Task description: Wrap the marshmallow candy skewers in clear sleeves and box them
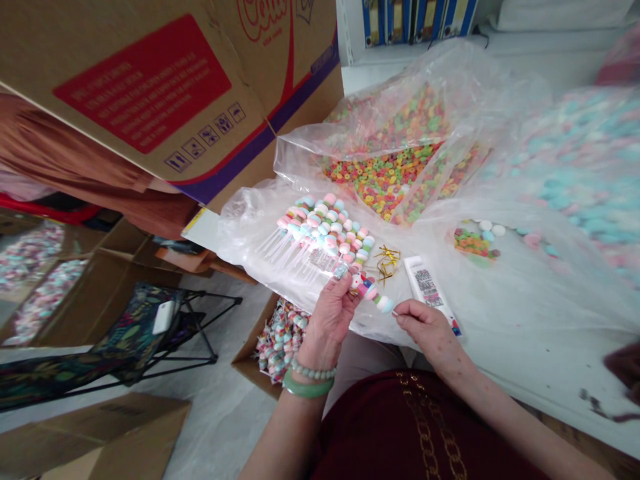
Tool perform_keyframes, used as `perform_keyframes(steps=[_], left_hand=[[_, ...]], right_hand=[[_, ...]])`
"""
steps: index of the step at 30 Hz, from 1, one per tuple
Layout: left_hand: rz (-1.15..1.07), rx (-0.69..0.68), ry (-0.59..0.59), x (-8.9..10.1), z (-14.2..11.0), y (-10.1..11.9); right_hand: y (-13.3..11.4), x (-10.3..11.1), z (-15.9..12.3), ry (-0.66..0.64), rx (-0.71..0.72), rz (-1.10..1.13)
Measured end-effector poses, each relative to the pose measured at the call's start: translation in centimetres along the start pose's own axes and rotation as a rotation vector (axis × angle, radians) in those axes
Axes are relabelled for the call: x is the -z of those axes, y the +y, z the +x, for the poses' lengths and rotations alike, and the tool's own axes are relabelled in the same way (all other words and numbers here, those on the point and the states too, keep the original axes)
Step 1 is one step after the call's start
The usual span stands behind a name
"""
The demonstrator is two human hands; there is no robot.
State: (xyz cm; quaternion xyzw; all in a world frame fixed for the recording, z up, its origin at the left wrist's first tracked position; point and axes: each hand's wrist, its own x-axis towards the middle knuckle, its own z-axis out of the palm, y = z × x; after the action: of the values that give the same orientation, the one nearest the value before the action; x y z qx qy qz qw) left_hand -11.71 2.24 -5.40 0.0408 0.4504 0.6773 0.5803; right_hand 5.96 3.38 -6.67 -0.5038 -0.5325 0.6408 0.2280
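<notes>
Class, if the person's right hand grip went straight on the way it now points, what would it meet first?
Probably the round white-and-blue candy at the end of the pastel candy skewer held in the left hand, just ahead of the right hand, though depth is hard to judge from this view.

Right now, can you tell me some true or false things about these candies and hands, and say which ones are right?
1. The left hand holds a stick of pastel candies. True.
2. The green bangle is on the right wrist. False: it is on the left wrist.
3. Gold twist ties lie beside the row of candy sticks. True.
4. The ring candies sit in a cardboard box. False: they lie in a clear plastic bag.
</notes>
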Motion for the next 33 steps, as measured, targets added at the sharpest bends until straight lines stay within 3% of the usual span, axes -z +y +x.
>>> perform_keyframes(steps=[8, 12, 16, 21, 24, 30, 33], left_hand=[[0.195, -0.047, 0.019, -0.6, -0.3, -0.4], [0.214, -0.02, 0.001, -1.6, -0.6, -0.1], [0.222, -0.021, -0.022, -2.4, -0.9, -0.4], [0.151, -0.009, -0.057, -2.0, -0.7, -1.3], [0.077, 0.002, -0.063, -1.7, -0.5, -1.5], [0.164, 0.029, -0.089, -1.8, -0.9, -1.5], [0.202, 0.058, -0.145, -1.8, -1.4, -2.0]], right_hand=[[0.3, 1.2, -0.3, -0.063, 0.389, -0.563], [0.3, 1.2, -0.6, -0.09, 0.437, -0.701], [0.1, 0.8, -0.6, -0.07, 0.304, -0.409], [0.1, 1.2, -0.2, -0.228, -0.239, 0.394], [0.2, 1.9, 0.0, -0.367, -0.401, 0.716], [0.3, 2.6, 0.3, -0.531, -0.576, 0.975], [0.1, 2.0, 0.1, -0.491, -0.521, 0.927]])
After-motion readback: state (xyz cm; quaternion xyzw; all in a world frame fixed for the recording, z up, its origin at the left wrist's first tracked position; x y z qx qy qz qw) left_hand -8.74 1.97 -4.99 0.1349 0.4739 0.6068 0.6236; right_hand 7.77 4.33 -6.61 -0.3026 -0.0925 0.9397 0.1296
